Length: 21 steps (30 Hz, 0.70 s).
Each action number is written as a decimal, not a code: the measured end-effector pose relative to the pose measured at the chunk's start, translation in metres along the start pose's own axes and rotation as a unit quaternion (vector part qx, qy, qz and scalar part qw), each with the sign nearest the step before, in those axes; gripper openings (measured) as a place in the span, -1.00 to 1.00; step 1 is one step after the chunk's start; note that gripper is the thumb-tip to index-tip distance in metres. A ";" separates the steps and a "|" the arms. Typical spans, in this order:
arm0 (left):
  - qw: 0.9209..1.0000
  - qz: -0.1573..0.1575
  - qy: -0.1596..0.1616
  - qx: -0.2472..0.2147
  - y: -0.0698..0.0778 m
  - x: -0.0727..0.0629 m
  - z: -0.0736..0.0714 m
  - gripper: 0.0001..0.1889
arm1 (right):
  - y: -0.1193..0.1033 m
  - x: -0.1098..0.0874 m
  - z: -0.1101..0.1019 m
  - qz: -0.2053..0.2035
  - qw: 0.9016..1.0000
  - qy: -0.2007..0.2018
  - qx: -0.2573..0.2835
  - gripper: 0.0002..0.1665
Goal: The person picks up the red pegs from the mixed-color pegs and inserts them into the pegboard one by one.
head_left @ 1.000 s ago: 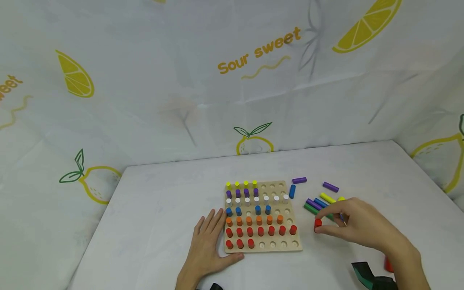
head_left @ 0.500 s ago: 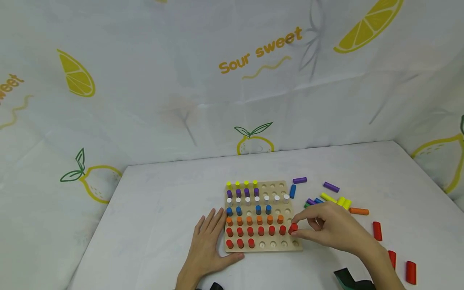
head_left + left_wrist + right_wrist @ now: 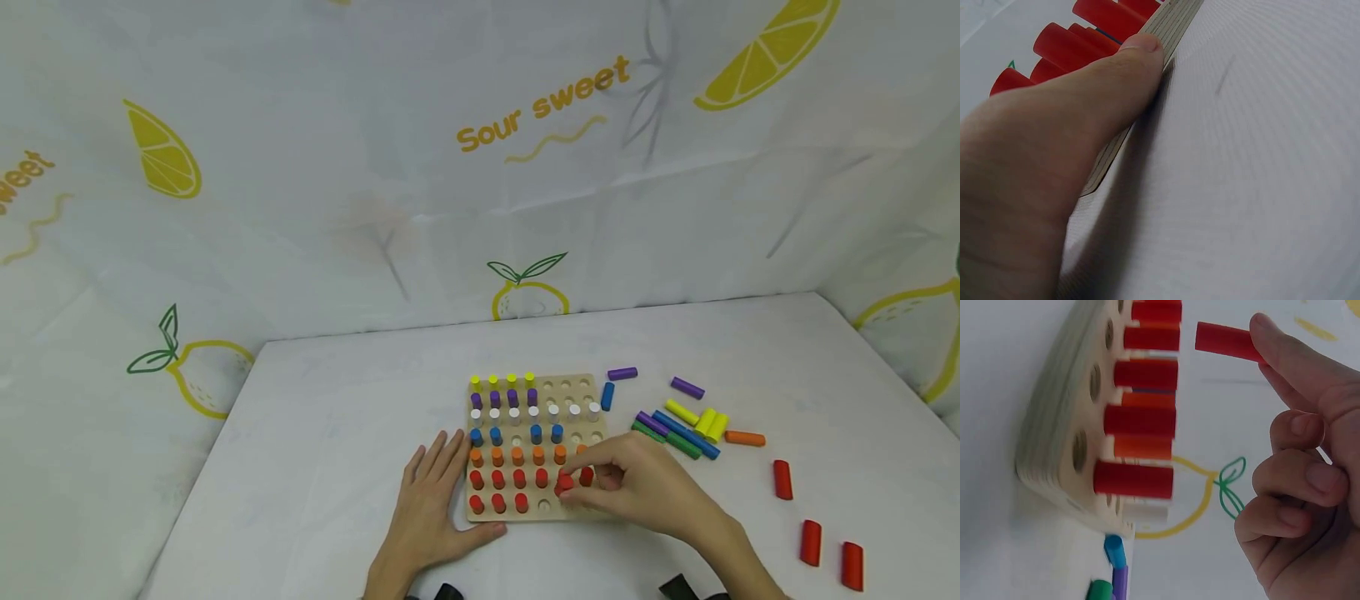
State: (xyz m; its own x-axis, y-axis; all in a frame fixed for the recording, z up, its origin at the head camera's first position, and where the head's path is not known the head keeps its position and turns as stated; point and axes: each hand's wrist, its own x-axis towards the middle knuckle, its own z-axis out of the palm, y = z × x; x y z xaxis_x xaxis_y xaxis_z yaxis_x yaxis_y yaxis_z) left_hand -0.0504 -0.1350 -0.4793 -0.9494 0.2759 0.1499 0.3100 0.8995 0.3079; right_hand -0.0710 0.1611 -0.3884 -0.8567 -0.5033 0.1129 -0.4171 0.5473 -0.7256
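A wooden pegboard [image 3: 534, 516] lies on the white table with rows of upright yellow, purple, white, blue, orange and red pegs. My right hand [image 3: 647, 485] pinches a red peg [image 3: 1227, 341] by one end between thumb and forefinger. In the right wrist view the peg's free end points toward the board, apart from the red row [image 3: 1138, 420] standing in it. At the board's left side rests my left hand [image 3: 423, 510], fingers straight and spread along the edge. Its thumb [image 3: 1129, 69] touches the near edge. My right hand hides some holes of the nearest row.
Right of the board lie loose pegs: a blue one [image 3: 607, 397], purple ones [image 3: 622, 373], green ones [image 3: 683, 446], yellow ones [image 3: 682, 412] and an orange one [image 3: 745, 438]. Three red pegs [image 3: 811, 542] lie nearer the front right. A lemon-printed cloth [image 3: 337, 208] hangs behind.
My right hand has carried the red peg leftward from beside the loose pegs to over the board's near rows. My left hand has stayed at the board's edge.
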 end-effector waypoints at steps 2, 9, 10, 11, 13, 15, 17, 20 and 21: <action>1.000 0.001 0.001 -0.001 0.000 0.000 0.000 0.19 | -0.001 0.002 0.006 -0.011 1.000 -0.001 0.006 -0.80; 1.000 0.001 0.003 -0.006 0.000 0.000 -0.001 0.20 | -0.002 0.006 0.021 -0.002 1.000 -0.029 0.010 -0.80; 1.000 0.001 0.002 -0.008 0.000 0.000 -0.002 0.20 | -0.002 0.006 0.023 0.002 0.999 -0.033 0.006 -0.80; 1.000 0.000 0.001 -0.010 0.000 0.000 -0.002 0.20 | -0.002 0.007 0.024 0.005 0.999 -0.035 0.004 -0.81; 1.000 -0.003 -0.003 -0.011 0.000 0.000 -0.002 0.20 | -0.001 0.007 0.027 0.009 0.999 -0.040 -0.002 -0.83; 1.000 -0.004 -0.005 -0.012 0.001 0.000 -0.002 0.20 | -0.001 0.007 0.029 0.011 0.999 -0.041 -0.008 -0.84; 1.000 -0.005 -0.005 -0.012 0.001 0.000 -0.002 0.20 | 0.000 0.007 0.031 0.014 0.999 -0.041 -0.014 -0.83; 1.000 -0.005 -0.002 -0.013 0.001 0.000 -0.002 0.20 | 0.000 0.007 0.032 0.017 0.999 -0.038 -0.023 -0.82; 1.000 -0.003 0.000 -0.011 0.001 0.000 -0.002 0.20 | 0.000 0.007 0.033 0.019 0.999 -0.037 -0.026 -0.82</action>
State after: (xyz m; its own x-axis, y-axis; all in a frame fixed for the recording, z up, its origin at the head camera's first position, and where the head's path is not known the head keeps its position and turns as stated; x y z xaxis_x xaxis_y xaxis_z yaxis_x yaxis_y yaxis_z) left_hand -0.0504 -0.1349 -0.4772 -0.9515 0.2702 0.1473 0.3048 0.8935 0.3298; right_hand -0.0676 0.1359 -0.4099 -0.8478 -0.5291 0.0341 -0.4021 0.5998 -0.6918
